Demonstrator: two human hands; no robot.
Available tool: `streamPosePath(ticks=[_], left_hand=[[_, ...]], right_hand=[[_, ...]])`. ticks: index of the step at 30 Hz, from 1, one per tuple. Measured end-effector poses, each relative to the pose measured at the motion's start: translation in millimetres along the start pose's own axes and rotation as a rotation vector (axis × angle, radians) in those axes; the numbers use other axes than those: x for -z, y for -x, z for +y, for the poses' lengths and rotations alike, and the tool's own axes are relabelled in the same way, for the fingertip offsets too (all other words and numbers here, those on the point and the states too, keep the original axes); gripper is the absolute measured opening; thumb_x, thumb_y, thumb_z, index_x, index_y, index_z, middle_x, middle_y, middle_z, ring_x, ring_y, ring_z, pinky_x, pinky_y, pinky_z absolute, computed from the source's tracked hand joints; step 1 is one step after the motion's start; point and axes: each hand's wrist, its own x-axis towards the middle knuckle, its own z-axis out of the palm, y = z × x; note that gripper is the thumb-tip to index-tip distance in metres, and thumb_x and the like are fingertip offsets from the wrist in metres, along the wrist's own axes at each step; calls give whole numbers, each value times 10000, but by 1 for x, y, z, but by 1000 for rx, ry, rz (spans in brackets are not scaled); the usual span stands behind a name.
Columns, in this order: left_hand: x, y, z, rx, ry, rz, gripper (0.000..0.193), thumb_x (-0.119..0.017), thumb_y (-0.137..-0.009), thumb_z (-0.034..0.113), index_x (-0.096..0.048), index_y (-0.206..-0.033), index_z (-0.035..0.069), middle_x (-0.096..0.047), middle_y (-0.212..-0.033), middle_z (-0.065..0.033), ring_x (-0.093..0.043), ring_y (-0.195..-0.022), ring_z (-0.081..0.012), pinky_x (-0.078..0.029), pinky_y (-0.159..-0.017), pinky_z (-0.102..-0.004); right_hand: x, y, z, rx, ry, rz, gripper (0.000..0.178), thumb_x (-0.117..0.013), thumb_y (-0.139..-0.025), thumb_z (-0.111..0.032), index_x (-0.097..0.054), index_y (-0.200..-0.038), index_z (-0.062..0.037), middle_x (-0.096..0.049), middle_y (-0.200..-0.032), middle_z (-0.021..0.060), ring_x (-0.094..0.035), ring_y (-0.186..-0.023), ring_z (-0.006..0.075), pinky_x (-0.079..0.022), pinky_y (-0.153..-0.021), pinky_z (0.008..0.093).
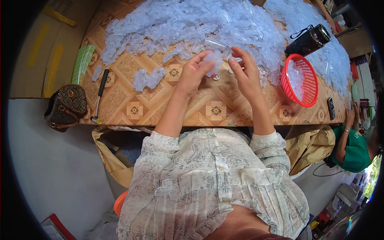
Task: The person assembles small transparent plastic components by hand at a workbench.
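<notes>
My left hand (193,74) is closed on a small, translucent bluish-white plastic piece (214,63), pinched between thumb and fingers. The piece's exact shape is blurred. Just right of it, my right hand (247,74) has its fingers bent and apart, with nothing visible in them. Beneath the hands, a small round metallic object (216,77) lies on the patterned table (178,114). Beyond them spreads a large heap of clear plastic pieces (192,24). A smaller cluster of the same pieces (148,79) sits left of my left hand.
A red plastic basket (285,78) holding clear pieces stands at the right, near a black flask (310,41) and a phone (331,108). At the left lie a black-handled hammer (101,90) and a brown bag (70,105). A person in green (352,152) works at the far right.
</notes>
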Motion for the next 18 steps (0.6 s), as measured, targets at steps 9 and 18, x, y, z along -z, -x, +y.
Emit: streamPosePath(ticks=[9,18], left_hand=[[1,3,33,32,-574,-186,357,-717,-832,110,-602,-1144,-21,-647,-1008,-58,-593,-838,-97,-501,-746,-245],[11,-3,33,-195,-1104,-270,379,-725,-775,156,-632,-1098,-19,-648,-933,-148,-619,-818,-243,-490,-748,-336]], right_hand=[[9,-11,8,-338,-365,-480,391,-607,-937,-211,-539,-1284,-44,-615,-1112,38,-588,-925,106,-508,-753,247],[15,-9,7,-155,63,-520,425,-659,-896,-165,-547,-1290,-50,-650,-1099,54,-596,-910,112,-501,-801,279]])
